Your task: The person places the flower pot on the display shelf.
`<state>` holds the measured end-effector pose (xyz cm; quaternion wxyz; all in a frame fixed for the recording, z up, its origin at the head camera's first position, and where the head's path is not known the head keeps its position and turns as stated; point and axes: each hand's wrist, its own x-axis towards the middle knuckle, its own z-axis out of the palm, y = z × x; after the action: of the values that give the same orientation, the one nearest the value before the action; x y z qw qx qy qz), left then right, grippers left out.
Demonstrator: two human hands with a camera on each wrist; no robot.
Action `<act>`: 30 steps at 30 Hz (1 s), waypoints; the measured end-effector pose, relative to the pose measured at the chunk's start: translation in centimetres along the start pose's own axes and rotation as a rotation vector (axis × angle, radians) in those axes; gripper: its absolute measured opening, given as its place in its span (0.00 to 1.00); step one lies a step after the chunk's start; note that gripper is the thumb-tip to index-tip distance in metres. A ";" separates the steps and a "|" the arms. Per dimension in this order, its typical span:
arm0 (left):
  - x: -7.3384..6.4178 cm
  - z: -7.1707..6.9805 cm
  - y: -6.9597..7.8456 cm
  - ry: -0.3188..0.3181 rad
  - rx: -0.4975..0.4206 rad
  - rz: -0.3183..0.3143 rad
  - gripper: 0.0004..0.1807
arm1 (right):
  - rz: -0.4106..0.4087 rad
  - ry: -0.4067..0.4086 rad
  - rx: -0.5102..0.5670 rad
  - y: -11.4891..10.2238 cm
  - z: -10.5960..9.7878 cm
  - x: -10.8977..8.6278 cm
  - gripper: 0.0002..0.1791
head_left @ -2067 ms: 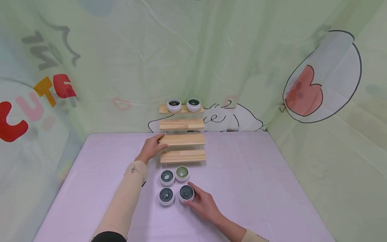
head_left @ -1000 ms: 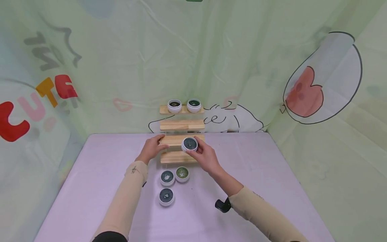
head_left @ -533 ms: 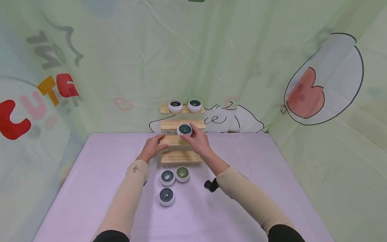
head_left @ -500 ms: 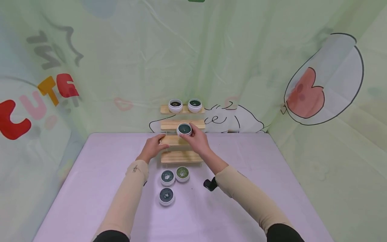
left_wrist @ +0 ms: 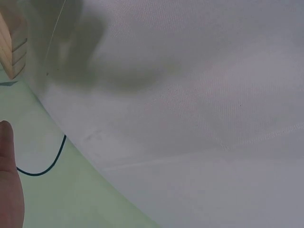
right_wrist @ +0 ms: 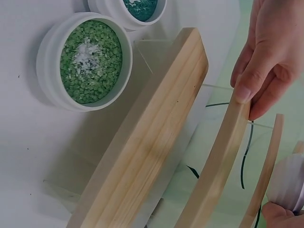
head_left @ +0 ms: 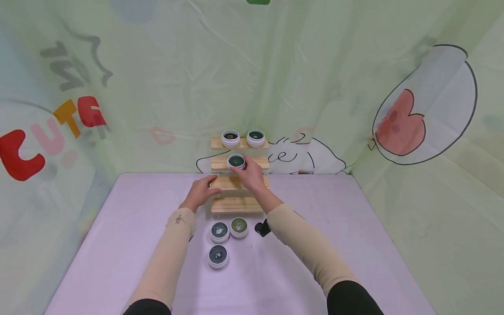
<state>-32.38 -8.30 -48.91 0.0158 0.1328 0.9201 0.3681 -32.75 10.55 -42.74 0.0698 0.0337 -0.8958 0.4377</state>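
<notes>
A tiered display stand has several wooden shelves on clear supports. My left hand grips the left end of its second shelf from the bottom; the right wrist view shows the thumb on top and fingers beneath. My right hand holds a round white jar with dark green filling by its side, at the left part of the second shelf from the top. Seen from the right wrist, that jar is partly cut off at the frame's edge. The left wrist view shows only part of a finger and a shelf corner.
Two white jars, one with dark filling and one with green, sit on the top shelf. In front of the stand are a green-filled jar and two darker ones. Printed cloth walls surround the lilac table.
My right hand has picked up the front right jar from the table and carried it up and away to the second shelf from the top. The left hand keeps its grip.
</notes>
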 end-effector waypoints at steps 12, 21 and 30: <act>0.2 0.1 -0.2 -0.004 0.002 -0.001 0.35 | 0.026 -0.004 -0.020 -0.8 0.3 0.7 0.31; 0.6 0.2 -0.4 0.003 -0.005 0.011 0.35 | 0.023 -0.032 -0.029 -0.9 0.4 0.7 0.42; -0.1 -0.3 0.5 -0.009 0.003 -0.008 0.35 | 0.004 -0.051 -0.063 -1.1 0.6 0.3 0.37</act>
<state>-32.16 -8.20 -48.38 0.0212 0.1309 0.9211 0.3659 -32.97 9.40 -42.14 0.0469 0.0408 -0.9107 0.4083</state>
